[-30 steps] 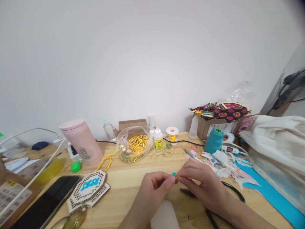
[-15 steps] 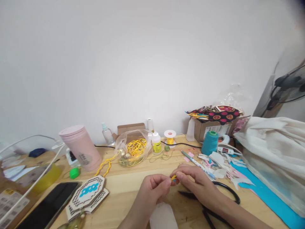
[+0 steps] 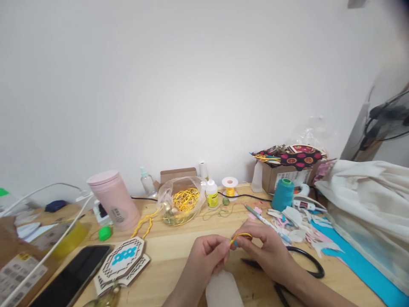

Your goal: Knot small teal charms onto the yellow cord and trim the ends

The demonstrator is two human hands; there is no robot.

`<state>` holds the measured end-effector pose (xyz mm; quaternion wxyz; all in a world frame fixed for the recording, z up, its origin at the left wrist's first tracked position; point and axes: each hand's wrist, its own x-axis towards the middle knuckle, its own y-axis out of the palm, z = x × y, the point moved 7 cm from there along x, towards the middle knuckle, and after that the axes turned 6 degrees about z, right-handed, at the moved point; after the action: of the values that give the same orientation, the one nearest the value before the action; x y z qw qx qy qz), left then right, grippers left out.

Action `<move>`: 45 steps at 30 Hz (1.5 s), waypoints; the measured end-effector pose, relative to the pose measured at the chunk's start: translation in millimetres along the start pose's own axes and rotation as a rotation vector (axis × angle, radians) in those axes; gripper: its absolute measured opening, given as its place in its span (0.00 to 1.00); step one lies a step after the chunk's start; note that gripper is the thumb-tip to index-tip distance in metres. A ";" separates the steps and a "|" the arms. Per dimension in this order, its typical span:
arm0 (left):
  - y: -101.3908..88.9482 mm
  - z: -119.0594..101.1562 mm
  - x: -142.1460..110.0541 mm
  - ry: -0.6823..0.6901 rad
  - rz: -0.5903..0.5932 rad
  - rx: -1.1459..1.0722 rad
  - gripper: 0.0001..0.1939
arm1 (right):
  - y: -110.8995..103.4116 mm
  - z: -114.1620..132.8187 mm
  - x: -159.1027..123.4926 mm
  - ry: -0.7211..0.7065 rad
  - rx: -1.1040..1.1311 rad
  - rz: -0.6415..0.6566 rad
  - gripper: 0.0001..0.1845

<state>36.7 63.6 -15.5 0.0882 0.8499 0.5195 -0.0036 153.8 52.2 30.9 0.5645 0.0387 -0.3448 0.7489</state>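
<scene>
My left hand [image 3: 212,253] and my right hand [image 3: 263,249] meet at the front of the table, thumbs and fingers pinched together. Between their fingertips is a yellow cord [image 3: 243,234], which arcs in a small loop over my right thumb and index finger. A bit of blue shows at the pinch, too small to name. Under my left hand lies a whitish, translucent rounded piece [image 3: 223,290], partly hidden by the wrist. Black-handled scissors [image 3: 315,260] lie beneath my right hand and forearm, which cover their middle.
Left are a phone [image 3: 72,277], a pink tumbler [image 3: 116,200] and octagonal wooden ornaments [image 3: 124,253]. Behind my hands stand a bag of yellow cord [image 3: 185,200], a glue bottle [image 3: 211,196] and a spool [image 3: 230,187]. Teal thread [image 3: 283,196], paper scraps and a white cloth bag [image 3: 377,204] are at right.
The yellow cord now bows up in a visible loop by my right fingers; before, only a short piece showed between the hands. The view has shifted slightly, moving everything a little right and down.
</scene>
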 end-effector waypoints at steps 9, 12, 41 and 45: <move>-4.0 4.2 1.6 0.030 -0.053 0.103 0.15 | 5.0 -5.3 -1.0 0.111 -0.018 -0.012 0.08; -4.2 3.6 1.9 0.074 -0.064 0.159 0.14 | 8.0 -15.9 -3.1 0.209 0.103 -0.016 0.11; 9.0 10.9 -2.4 -0.088 0.120 -0.051 0.22 | -3.1 -34.7 -0.8 0.273 0.326 -0.136 0.18; 15.0 9.7 -3.1 -0.086 0.219 0.020 0.19 | -3.9 -35.1 -1.4 0.288 0.330 -0.144 0.18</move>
<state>49.4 52.7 -22.5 0.1017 0.9014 0.4195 -0.0356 169.3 71.2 5.5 0.6458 0.0478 -0.1297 0.7509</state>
